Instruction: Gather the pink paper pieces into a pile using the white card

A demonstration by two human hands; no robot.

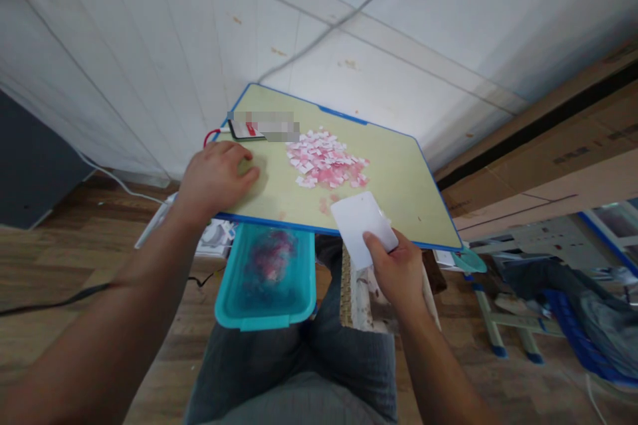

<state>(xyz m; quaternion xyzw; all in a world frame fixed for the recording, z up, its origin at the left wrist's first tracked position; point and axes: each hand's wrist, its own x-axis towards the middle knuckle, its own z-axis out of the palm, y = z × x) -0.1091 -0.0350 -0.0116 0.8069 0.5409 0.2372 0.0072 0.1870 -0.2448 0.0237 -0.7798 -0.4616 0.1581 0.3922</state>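
Note:
My right hand [399, 269] grips a flat white card [356, 222] between thumb and fingers, over the front edge of a pale yellow, blue-rimmed table [399, 172]. On the tabletop lies a heap of small white and pink pieces [326, 158], beyond the card. My left hand [219, 176] is at the table's left side, palm down with fingers bent and apart, holding nothing. Close to its fingertips is a phone [246, 129], partly blurred out, with a red and white cable at its left end.
Below the front edge, a teal plastic tub [266, 319] with dark pinkish contents rests by my legs. Right of it stands an open cardboard box [366, 319]. Large cardboard cartons [538, 153] flank the table's right side. A white wall [349, 60] with a grey cable rises behind.

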